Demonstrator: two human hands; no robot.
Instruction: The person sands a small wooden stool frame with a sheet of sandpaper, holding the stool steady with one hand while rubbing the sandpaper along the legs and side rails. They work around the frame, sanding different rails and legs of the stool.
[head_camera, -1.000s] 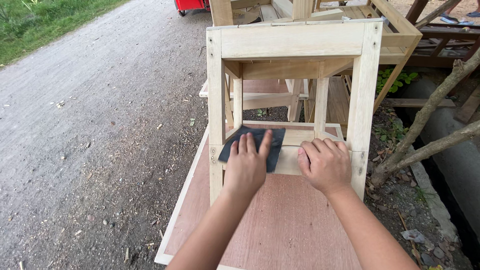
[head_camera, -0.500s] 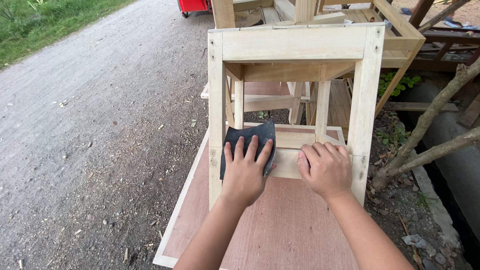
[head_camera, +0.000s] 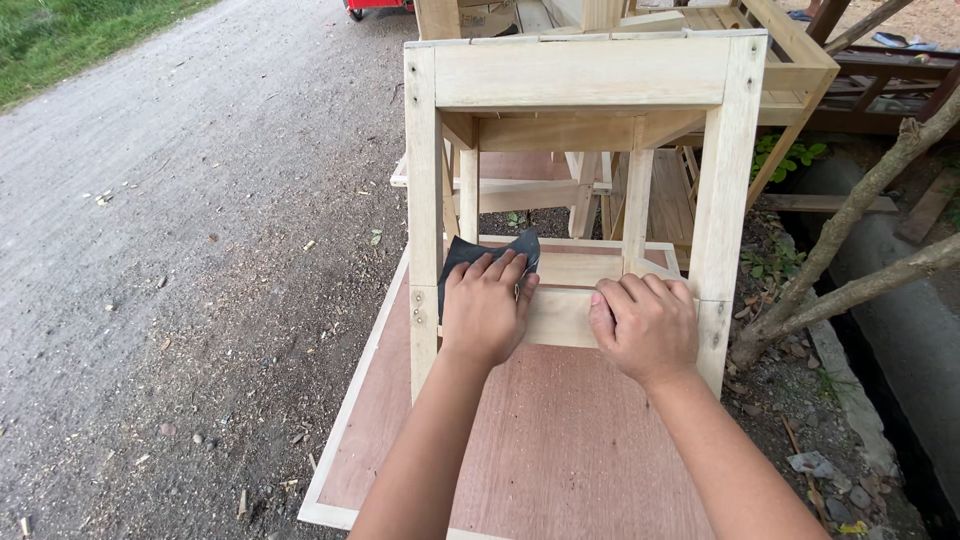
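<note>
With my left hand (head_camera: 487, 308) pressing the dark sandpaper sheet (head_camera: 478, 256) flat on the pale wooden stool frame's lower rail (head_camera: 560, 316) and my right hand (head_camera: 645, 325) clamping it, even pressure along the grain seemed wisest.

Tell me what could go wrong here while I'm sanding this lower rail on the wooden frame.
Your left hand presses the dark sandpaper right beside the frame's leg, so your fingertips could jam against the post on a stroke. Your right hand grips the bare lower rail, where raw edges might give splinters. The wooden frame stands unclamped on the plywood board, so hard pressure could make it slide or tip.
</note>
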